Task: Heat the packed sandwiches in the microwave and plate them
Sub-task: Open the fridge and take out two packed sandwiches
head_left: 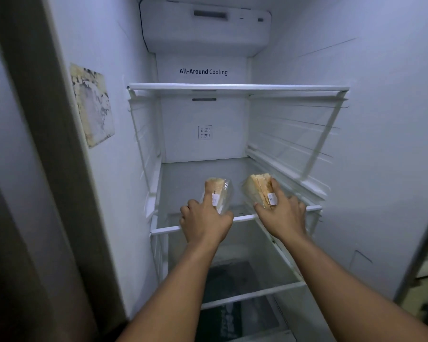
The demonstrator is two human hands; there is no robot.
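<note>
The left hand [205, 222] and right hand [281, 213] each close around a wrapped sandwich [219, 193] on the fridge shelf [242, 218]; slick film could slip through the fingers.

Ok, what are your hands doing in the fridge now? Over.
Left hand gripping left sandwich. Right hand gripping right sandwich. Both over the shelf. Nothing blocking.

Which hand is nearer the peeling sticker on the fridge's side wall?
Left. The left hand is below and right of the sticker; the right hand is further right.
</note>
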